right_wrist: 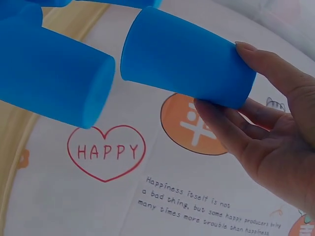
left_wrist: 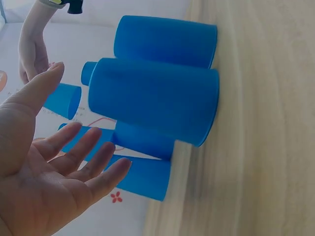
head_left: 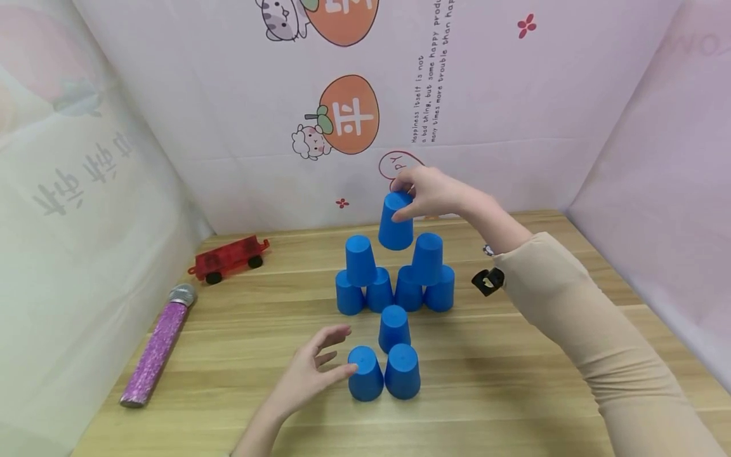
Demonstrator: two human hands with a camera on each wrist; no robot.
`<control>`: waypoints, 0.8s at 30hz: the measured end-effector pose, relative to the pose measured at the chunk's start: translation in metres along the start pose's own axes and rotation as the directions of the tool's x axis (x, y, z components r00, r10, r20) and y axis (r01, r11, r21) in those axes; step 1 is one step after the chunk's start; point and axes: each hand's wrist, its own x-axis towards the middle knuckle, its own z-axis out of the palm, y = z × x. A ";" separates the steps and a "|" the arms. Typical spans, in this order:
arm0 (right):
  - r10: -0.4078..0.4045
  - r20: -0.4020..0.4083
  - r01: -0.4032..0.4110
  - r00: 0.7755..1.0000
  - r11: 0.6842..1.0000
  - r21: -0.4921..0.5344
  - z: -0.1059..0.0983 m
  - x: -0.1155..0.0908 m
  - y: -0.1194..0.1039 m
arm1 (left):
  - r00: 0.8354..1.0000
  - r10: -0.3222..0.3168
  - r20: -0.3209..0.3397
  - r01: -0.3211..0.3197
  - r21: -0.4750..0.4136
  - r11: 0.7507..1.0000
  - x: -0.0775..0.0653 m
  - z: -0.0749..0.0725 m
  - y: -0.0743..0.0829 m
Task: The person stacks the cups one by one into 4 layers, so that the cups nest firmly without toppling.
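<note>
My right hand pinches an upside-down blue cup by its narrow end. In the right wrist view this held cup hangs in the air, its rim beside another cup. Below it in the head view, two blue cups, left and right, stand with a gap between them on a row of several cups. My left hand holds nothing, its fingers spread beside the front left cup. The front right cup and another cup stand near it.
On the left of the wooden table lie a red toy wagon and a glittery purple microphone. A small black object lies near the right sleeve. Printed white cloth hangs behind the table and at both sides.
</note>
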 end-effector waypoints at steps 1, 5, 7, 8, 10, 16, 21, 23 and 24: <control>-0.003 0.005 0.003 1.000 1.000 0.001 0.003 0.001 0.001 | 1.000 0.002 0.013 -0.002 0.000 1.000 0.000 0.002 -0.001; -0.019 0.037 0.019 0.999 1.000 -0.011 0.014 0.005 0.002 | 0.999 0.007 0.053 -0.007 0.008 1.000 -0.001 0.006 -0.003; -0.017 0.062 0.019 0.998 1.000 -0.025 0.019 0.007 0.002 | 0.997 0.006 0.072 -0.006 0.003 1.000 -0.002 0.008 -0.004; -0.013 0.079 0.015 0.997 0.999 -0.034 0.022 0.008 0.003 | 0.997 0.007 0.081 -0.007 0.000 1.000 -0.002 0.009 -0.004; -0.008 0.109 0.013 0.994 0.999 -0.049 0.027 0.010 0.003 | 0.996 0.010 0.093 -0.009 -0.006 1.000 -0.001 0.011 -0.005; 0.015 0.169 -0.001 0.986 0.997 -0.079 0.039 0.013 0.003 | 0.994 0.023 0.105 -0.023 -0.007 1.000 0.000 0.015 -0.008; 0.015 0.181 0.001 0.983 0.996 -0.090 0.046 0.014 0.003 | 0.996 0.023 0.091 -0.023 -0.002 1.000 0.001 0.017 -0.009; 0.020 0.186 -0.003 0.982 0.996 -0.095 0.048 0.014 0.004 | 0.997 0.019 0.081 -0.020 0.006 1.000 0.002 0.017 -0.010; 0.020 0.189 -0.002 0.982 0.995 -0.098 0.049 0.015 0.004 | 0.997 0.017 0.076 -0.018 0.011 1.000 0.002 0.018 -0.011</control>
